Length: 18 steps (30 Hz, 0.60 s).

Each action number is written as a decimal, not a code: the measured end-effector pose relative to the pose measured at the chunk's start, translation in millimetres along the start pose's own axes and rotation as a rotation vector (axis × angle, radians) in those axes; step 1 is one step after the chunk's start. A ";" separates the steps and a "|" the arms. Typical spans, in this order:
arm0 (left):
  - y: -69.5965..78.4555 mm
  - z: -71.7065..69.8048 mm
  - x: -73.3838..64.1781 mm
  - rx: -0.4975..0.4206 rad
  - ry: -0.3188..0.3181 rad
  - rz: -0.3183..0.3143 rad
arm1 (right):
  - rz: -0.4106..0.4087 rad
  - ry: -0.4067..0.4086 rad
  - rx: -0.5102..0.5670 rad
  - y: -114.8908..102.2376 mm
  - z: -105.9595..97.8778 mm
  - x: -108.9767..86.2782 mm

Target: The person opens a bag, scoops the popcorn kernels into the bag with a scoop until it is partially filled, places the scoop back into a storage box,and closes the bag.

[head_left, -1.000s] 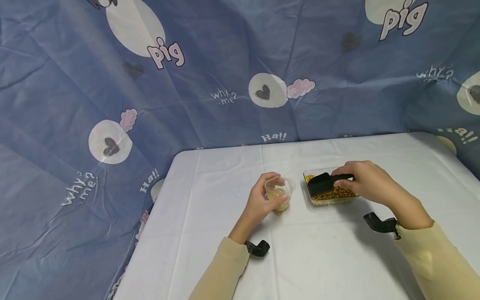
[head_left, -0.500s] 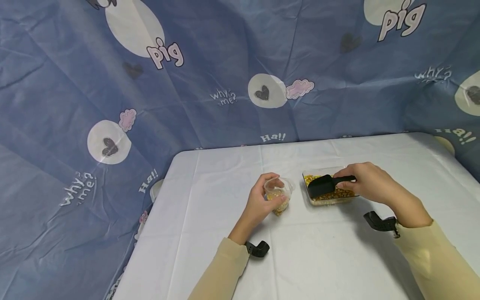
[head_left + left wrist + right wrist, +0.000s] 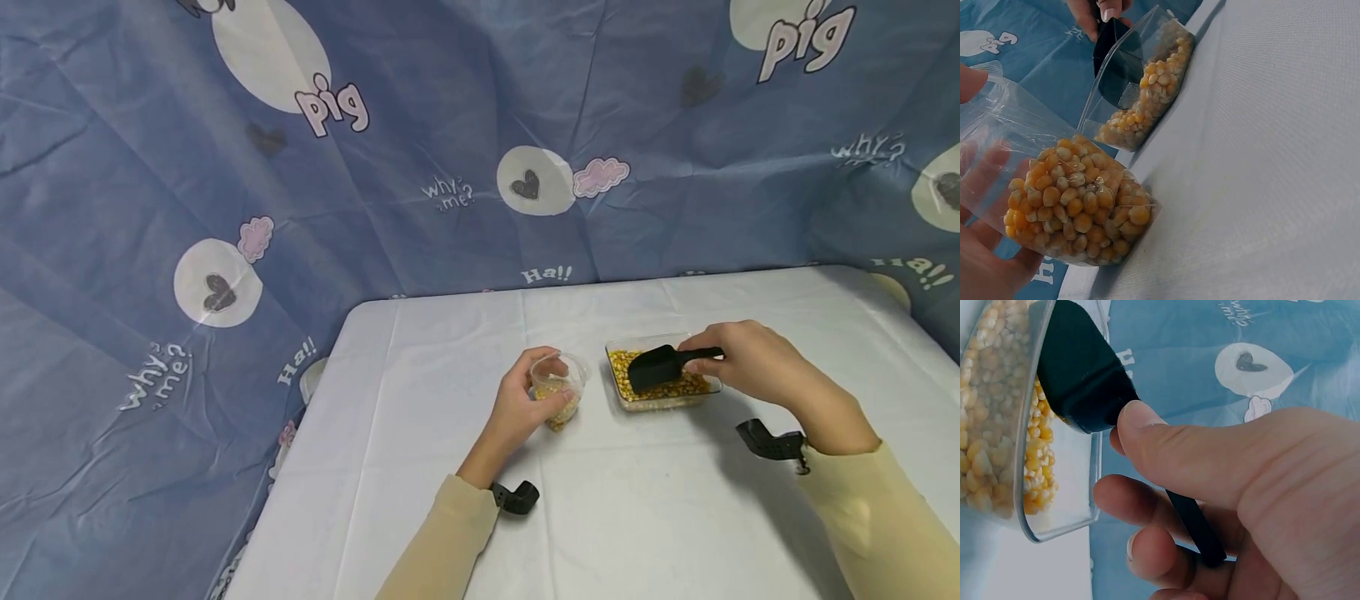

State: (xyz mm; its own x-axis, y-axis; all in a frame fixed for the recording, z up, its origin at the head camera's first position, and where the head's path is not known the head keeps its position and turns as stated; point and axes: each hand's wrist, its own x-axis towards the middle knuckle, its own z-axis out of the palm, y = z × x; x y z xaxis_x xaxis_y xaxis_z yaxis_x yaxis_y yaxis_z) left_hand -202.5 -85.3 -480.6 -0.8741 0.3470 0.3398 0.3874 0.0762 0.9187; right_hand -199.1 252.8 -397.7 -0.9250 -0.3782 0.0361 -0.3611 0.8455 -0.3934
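Observation:
My left hand (image 3: 522,402) curls round a clear plastic bag (image 3: 1079,200) partly filled with corn kernels, its mouth facing up. The bag's bottom is at the white cloth. To the right stands a clear rectangular container (image 3: 651,407) with more corn kernels (image 3: 622,375) in it. Between thumb and fingers, my right hand (image 3: 750,360) grips the handle of a black scoop (image 3: 654,368). The scoop's blade dips inside the container, over the kernels. In the right wrist view the thumb (image 3: 1179,450) presses along the handle near the blade.
A white cloth (image 3: 450,350) covers the table. Behind it hangs a blue printed curtain (image 3: 450,125). Black camera mounts, one on the left wrist (image 3: 517,497) and one on the right (image 3: 768,442), jut out over the cloth.
My right hand and the scoop have shifted slightly right within the container, baring more kernels at its left side. The left hand and the bag have stayed in place.

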 end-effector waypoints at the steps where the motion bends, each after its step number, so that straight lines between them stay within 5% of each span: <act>1: 0.5 0.0 0.1 0.000 0.000 0.000 | 0.001 0.001 -0.001 0.1 -0.8 -0.4; 18: -0.1 0.1 1.4 0.018 0.005 0.005 | 0.049 0.005 -0.037 10.6 -9.0 -3.9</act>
State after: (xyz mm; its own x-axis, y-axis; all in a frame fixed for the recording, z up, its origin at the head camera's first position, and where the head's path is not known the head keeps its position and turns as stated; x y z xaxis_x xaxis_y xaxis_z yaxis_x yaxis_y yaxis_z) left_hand -203.8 -84.7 -480.2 -0.8735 0.3426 0.3459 0.3974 0.0915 0.9131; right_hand -200.4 266.7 -393.8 -0.9421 -0.3345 0.0226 -0.3198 0.8764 -0.3601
